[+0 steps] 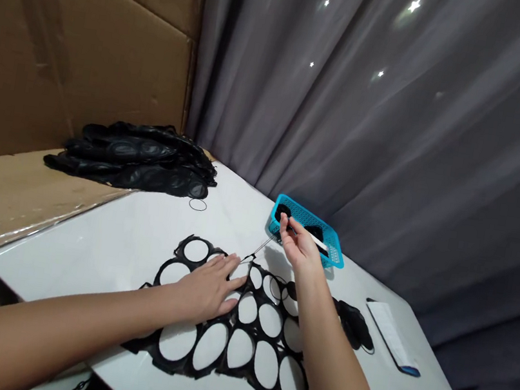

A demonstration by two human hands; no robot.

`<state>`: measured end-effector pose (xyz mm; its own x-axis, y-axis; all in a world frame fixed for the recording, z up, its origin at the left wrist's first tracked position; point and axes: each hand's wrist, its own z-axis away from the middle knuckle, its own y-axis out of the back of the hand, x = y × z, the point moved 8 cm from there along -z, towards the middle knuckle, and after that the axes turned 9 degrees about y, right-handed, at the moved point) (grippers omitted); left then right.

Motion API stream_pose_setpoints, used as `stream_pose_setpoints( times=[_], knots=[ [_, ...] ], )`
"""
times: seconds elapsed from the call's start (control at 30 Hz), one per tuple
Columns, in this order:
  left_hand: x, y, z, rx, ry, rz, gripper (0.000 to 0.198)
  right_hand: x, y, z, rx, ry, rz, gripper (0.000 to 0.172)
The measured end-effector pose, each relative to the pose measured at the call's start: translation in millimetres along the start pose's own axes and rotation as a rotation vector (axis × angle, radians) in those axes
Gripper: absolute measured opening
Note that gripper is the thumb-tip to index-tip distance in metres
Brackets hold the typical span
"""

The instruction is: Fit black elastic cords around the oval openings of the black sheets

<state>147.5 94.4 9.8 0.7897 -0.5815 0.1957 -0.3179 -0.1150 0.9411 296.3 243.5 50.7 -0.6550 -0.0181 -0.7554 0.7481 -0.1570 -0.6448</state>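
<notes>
A black sheet (238, 342) with several oval cut-outs lies flat on the white table (136, 235). My left hand (207, 288) presses flat on its upper middle, fingers stretched out. My right hand (298, 246) is raised above the sheet's far edge, pinching a thin white-handled tool (316, 239) with a fine point that reaches down toward the sheet near my left fingertips.
A blue mesh basket (333, 248) with black pieces stands behind my right hand. A heap of black sheets (138, 157) lies at the far left on cardboard (6, 190). A thin black ring (198, 204), a white strip (392, 337) and black scraps (355, 323) lie around.
</notes>
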Motion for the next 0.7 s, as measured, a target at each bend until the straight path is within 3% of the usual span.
stream_pose_setpoints(
  times=[0.23, 0.7],
  knots=[
    [0.2, 3.2, 0.1, 0.002, 0.0, 0.006, 0.043, -25.2, -0.9, 0.1, 0.105, 0.09, 0.0, 0.018],
    [-4.8, -4.6, 0.3, 0.02, -0.017, 0.036, 0.043, -77.0, -16.9, 19.9, 0.004, 0.21, 0.026, 0.016]
  ],
)
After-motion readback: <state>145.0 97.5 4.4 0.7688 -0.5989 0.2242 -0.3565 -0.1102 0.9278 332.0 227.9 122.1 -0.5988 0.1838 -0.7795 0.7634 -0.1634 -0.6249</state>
